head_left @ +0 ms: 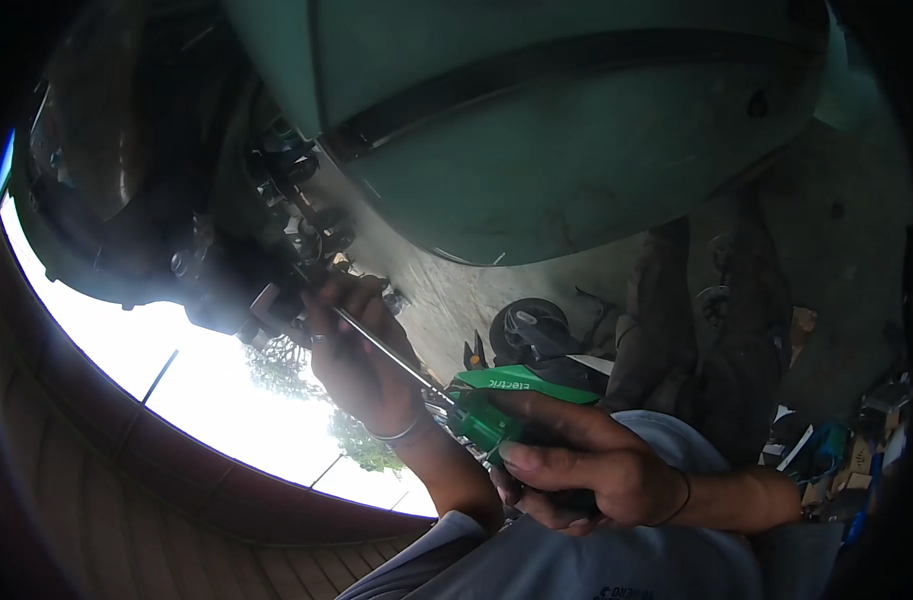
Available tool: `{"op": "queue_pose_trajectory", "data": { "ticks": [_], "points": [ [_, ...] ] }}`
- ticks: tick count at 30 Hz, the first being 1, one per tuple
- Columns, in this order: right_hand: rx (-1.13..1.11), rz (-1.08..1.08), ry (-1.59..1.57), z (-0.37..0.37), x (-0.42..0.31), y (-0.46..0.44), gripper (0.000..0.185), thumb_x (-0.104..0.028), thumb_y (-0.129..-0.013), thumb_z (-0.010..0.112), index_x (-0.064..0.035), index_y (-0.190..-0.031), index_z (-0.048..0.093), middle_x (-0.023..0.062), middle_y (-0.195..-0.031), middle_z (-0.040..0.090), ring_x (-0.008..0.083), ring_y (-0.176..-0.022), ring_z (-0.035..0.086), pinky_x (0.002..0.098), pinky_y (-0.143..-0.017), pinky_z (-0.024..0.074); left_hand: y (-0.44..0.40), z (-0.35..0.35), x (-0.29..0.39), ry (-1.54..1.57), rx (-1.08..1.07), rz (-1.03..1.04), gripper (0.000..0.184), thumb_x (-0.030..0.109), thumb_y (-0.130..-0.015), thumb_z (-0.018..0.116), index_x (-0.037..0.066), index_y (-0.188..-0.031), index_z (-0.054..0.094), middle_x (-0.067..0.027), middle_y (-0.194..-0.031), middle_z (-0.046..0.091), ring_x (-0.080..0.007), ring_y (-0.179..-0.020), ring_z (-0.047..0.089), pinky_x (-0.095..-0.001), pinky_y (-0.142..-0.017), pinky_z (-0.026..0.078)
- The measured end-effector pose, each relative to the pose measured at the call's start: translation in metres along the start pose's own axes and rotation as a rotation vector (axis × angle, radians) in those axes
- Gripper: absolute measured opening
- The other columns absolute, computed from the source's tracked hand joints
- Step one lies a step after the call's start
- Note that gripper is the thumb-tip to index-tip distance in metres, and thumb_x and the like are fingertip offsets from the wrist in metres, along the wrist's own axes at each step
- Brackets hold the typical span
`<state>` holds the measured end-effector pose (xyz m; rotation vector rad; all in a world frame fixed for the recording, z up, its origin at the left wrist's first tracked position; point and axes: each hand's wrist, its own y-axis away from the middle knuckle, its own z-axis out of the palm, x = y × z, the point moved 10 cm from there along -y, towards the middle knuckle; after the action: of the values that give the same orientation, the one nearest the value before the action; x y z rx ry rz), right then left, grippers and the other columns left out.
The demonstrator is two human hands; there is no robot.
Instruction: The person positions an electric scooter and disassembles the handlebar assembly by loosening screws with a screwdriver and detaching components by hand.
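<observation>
My right hand (607, 465) is closed round the green see-through handle of a screwdriver (485, 420). Its long metal shaft slants up and left to the fingers of my left hand (362, 350), where the tip is hidden. The left fingers are curled against dark machine parts (302, 225), and I cannot make out what they grip. A band circles my left wrist. Above both hands hangs a large dark green curved body panel (577, 160) with a black strip across it.
Beyond my right hand lies a bright green item (527, 383) marked "Electric", beside a round black object (532, 330). Legs in dark trousers (667, 330) show on the concrete floor (427, 255). Small boxes and mixed items (847, 455) are heaped at the right.
</observation>
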<state>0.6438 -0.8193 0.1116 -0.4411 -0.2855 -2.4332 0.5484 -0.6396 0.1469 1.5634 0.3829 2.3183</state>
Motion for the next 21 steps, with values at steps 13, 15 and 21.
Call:
{"op": "queue_pose_trajectory", "data": {
  "ticks": [13, 15, 21],
  "points": [
    [0.359, -0.201, 0.07, 0.017, -0.015, 0.024, 0.038, -0.033, -0.101, 0.052, -0.0009, -0.121, 0.057, 0.0092, -0.081, 0.06, 0.0078, -0.043, 0.038, 0.0219, -0.036, 0.0277, -0.001, 0.002, -0.026, 0.132, 0.022, -0.004, 0.021, 0.011, -0.099, 0.053, -0.001, -0.117, 0.056, -0.0055, -0.092, 0.06, -0.0095, -0.073, 0.046, -0.0207, -0.059, 0.038],
    [0.454, -0.152, 0.176, 0.021, -0.009, 0.023, 0.035, -0.034, -0.103, 0.046, -0.0018, -0.108, 0.057, 0.0089, -0.077, 0.059, 0.0075, -0.041, 0.032, 0.0206, -0.034, 0.023, -0.003, 0.002, -0.028, 0.245, -0.017, -0.021, 0.021, 0.008, -0.098, 0.055, 0.0, -0.117, 0.058, -0.0043, -0.091, 0.059, -0.0098, -0.072, 0.046, -0.022, -0.06, 0.039],
    [0.733, -1.196, 2.359, 0.119, -0.016, 0.046, 0.042, -0.025, -0.094, 0.067, -0.014, -0.134, 0.06, 0.0065, -0.095, 0.066, 0.0203, -0.066, 0.067, 0.0308, -0.053, 0.0518, -0.009, -0.024, -0.04, 0.122, 0.111, -0.019, 0.024, 0.014, -0.095, 0.064, 0.006, -0.117, 0.061, -0.0046, -0.1, 0.064, -0.0113, -0.083, 0.057, -0.0264, -0.064, 0.044]
  ]
}}
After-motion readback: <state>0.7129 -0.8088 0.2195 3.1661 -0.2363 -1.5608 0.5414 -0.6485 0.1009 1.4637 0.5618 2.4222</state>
